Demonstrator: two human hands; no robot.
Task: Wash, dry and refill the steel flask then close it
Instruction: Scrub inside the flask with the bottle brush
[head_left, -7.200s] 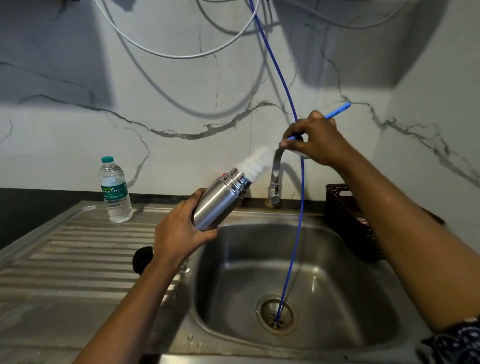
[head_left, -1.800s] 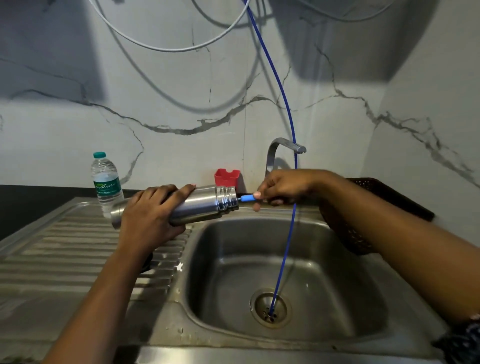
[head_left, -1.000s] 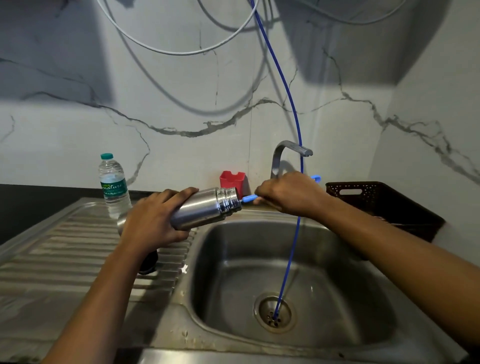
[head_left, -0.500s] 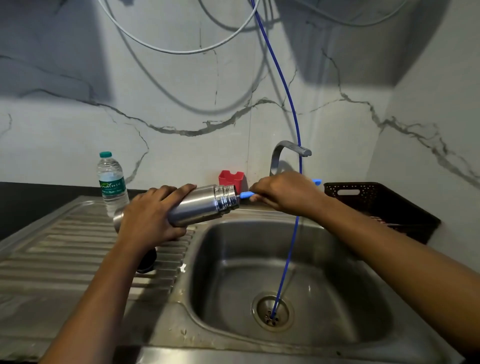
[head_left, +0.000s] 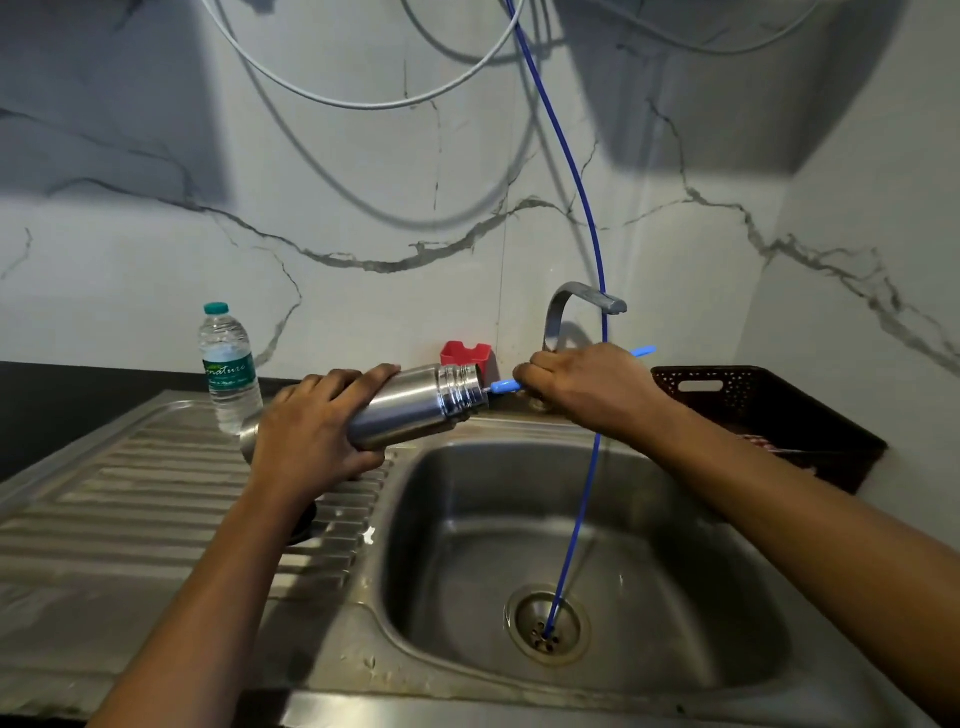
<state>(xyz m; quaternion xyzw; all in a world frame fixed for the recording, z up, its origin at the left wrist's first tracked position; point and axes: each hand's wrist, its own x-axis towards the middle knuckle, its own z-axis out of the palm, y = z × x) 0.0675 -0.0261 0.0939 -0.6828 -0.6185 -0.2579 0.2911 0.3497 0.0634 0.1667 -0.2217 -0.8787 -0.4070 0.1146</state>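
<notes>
The steel flask (head_left: 410, 405) is held nearly level, mouth tipped slightly up and pointed right, above the edge where the ribbed drainboard (head_left: 130, 493) meets the sink (head_left: 467, 519). It is gripped by the left hand (head_left: 311, 431) round the lower half of its body, fingers curled over the top and thumb tucked beneath. The base pokes out behind the hand on the left, and the ringed neck is left bare on the right.

A blue brush handle (head_left: 504, 385) is seen entering the open mouth. It is clasped in the right hand (head_left: 582, 387), fingers curled tightly round it, knuckles just beside the flask's rim but apart from it. The handle's far tip shows past the back of the hand.

A blue hose (head_left: 597, 260) is draped down across the right wrist into the drain (head_left: 545, 623). The tap (head_left: 558, 312) is arched behind the right hand. A water bottle (head_left: 231, 369) is stood upright on the drainboard behind the left hand, a red cup (head_left: 465, 353) is set against the wall behind the flask's neck, and a dark basket (head_left: 769, 410) is placed right of the sink.
</notes>
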